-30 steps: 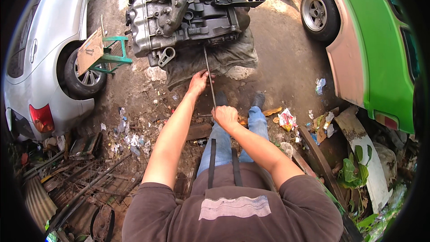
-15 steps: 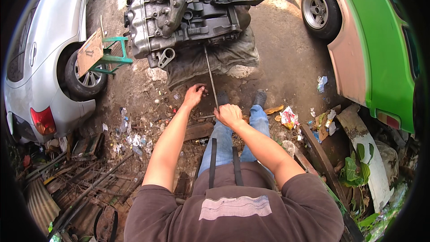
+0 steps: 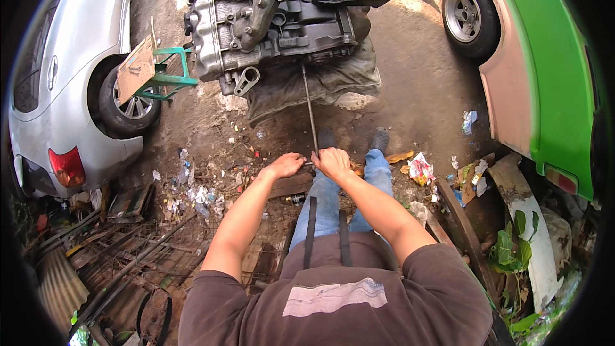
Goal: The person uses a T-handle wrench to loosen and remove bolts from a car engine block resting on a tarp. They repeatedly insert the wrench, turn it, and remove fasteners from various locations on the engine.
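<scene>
A long-shafted T-handle wrench (image 3: 310, 106) runs from the near lower side of a grey metal engine block (image 3: 275, 25) toward me. My right hand (image 3: 333, 163) is closed around its near end, where the shaft meets the crossbar. To the left, my left hand (image 3: 286, 165) has its fingers closed on the crossbar's left end. Most of the bar is hidden by my fingers. The shaft's far tip disappears under the engine, so what it touches cannot be seen. Beneath the engine lies a dark, dirty sack (image 3: 346, 77) on the ground.
A silver car (image 3: 83, 90) stands at the left, with a green stool (image 3: 173, 77) bearing a cardboard piece beside its wheel. A green and pink vehicle (image 3: 544, 70) stands at the right. Litter (image 3: 192, 198), planks (image 3: 464, 224) and scrap metal lie around my feet.
My left hand has come down and closed on the wrench's crossbar; before, it was raised off it near the sack. My right hand keeps its grip. The whole view has shifted slightly.
</scene>
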`<state>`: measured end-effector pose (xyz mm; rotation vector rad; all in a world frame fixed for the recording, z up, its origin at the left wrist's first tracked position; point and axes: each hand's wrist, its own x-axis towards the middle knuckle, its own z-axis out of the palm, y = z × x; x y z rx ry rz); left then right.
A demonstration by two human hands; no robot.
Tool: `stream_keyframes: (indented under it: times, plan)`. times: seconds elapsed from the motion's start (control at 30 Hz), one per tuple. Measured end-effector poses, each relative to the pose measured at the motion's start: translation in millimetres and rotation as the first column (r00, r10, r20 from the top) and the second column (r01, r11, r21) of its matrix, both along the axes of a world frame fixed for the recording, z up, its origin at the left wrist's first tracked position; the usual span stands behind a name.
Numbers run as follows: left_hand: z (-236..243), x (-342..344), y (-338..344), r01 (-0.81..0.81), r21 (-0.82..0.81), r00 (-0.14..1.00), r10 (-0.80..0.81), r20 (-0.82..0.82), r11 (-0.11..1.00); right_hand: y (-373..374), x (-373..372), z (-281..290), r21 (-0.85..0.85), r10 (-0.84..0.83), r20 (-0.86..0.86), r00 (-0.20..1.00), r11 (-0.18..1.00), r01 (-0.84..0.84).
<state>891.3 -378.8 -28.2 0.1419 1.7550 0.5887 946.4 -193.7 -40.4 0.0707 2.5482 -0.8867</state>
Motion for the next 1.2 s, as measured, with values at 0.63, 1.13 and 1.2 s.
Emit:
stream_keyframes:
  times: [0.63, 1.13, 1.2]
  plan:
    - [56.4, 20.6, 32.8, 0.067, -0.205, 0.944, -0.129, -0.304, 0.977, -2.4, 8.7, -49.7, -0.247, 0.035, -0.115, 0.993, 0.967, -0.063]
    - [14.1, -27.9, 13.7, -0.264, -0.131, 0.914, 0.205, -0.349, 0.956, -19.3, 18.6, -27.7, -0.176, 0.006, 0.084, 0.996, 0.984, 0.009]
    - [-11.8, -40.4, 24.1, -0.541, 0.118, 0.804, 0.553, -0.220, 0.833, -14.2, 22.4, -20.4, -0.134, 0.038, 0.162, 0.986, 0.991, -0.016]
